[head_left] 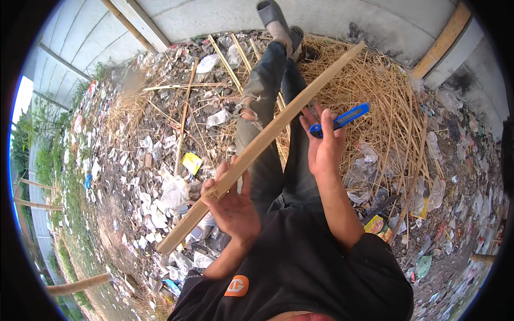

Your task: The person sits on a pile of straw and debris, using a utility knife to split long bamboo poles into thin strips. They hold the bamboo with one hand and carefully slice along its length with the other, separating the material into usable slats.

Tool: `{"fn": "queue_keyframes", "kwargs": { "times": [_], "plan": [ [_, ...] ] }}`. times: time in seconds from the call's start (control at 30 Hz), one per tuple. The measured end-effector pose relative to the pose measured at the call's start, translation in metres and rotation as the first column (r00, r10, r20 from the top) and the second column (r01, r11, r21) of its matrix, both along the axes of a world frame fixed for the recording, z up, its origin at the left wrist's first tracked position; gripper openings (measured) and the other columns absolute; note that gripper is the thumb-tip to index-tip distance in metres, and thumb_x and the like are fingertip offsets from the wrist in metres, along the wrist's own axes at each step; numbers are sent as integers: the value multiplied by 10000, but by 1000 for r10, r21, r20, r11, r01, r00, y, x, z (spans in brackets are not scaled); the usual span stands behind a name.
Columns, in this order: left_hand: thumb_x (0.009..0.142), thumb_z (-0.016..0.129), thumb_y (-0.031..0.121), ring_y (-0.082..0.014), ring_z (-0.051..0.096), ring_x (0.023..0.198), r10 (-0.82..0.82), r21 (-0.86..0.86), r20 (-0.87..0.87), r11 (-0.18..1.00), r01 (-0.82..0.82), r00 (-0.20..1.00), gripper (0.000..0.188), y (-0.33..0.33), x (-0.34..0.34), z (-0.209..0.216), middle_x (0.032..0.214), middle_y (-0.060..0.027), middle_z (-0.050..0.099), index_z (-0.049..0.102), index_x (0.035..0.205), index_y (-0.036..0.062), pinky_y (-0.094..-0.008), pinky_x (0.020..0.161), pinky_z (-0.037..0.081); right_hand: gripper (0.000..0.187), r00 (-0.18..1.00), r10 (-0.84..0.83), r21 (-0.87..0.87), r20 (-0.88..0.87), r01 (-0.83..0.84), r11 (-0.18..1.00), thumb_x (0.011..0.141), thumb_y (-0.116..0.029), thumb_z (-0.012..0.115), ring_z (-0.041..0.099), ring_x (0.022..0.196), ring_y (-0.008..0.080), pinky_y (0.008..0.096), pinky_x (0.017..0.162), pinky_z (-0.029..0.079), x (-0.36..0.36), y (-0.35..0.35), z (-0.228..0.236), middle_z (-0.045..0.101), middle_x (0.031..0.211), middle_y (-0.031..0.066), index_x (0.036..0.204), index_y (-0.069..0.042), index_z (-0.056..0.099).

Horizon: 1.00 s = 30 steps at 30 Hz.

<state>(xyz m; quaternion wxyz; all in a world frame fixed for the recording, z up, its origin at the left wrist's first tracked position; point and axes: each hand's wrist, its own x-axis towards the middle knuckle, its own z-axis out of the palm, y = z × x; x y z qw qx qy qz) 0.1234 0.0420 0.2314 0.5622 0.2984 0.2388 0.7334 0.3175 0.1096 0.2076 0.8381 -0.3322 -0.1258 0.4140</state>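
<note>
Wooden strip (269,130) slants above the dark trousers (265,176), fingers of the left hand (234,211) clamped round its lower part; right of the trousers, fingers of the right hand (327,151) grip a blue cutter (350,115) (straw (393,115) spreads below).

Matt wooden strip (270,138), plastic-handled knife (349,116)

I count one long wooden stick (267,134) in the middle, one blue cutter (352,115) and one straw heap (388,120) at two o'clock, and two shoes (271,13) at twelve o'clock.
</note>
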Motion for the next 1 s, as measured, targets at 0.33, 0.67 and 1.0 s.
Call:
{"fn": "queue_keyframes", "kwargs": {
  "times": [0.33,0.67,1.0],
  "plan": [
    [1054,397,551,-352,358,1470,-555,-526,230,620,582,799,586,4,-23,-92,1602,-180,339,367,1491,161,-516,1172,329,222,958,-210,-291,-195,148,945,910,-41,732,625,1120,209,393,1027,476,64,-1,-108,684,1164,76,932,-153,541],
    [1025,578,354,-356,701,1103,-954,-193,-298,92,977,31,529,206,-92,2,1179,-262,700,618,1282,-107,-435,966,547,279,972,-171,-249,-159,129,960,867,18,749,618,1089,186,367,973,498,107,36,-144,677,1167,38,882,-172,546],
    [1003,524,473,-309,689,1047,-623,-636,-739,771,-40,-255,559,493,-37,-356,1155,-197,705,636,1198,-38,-435,917,544,305,992,-66,-240,-110,38,970,882,-10,749,595,968,194,359,870,477,100,46,-161,627,1103,63,906,-177,495]
  ]
}}
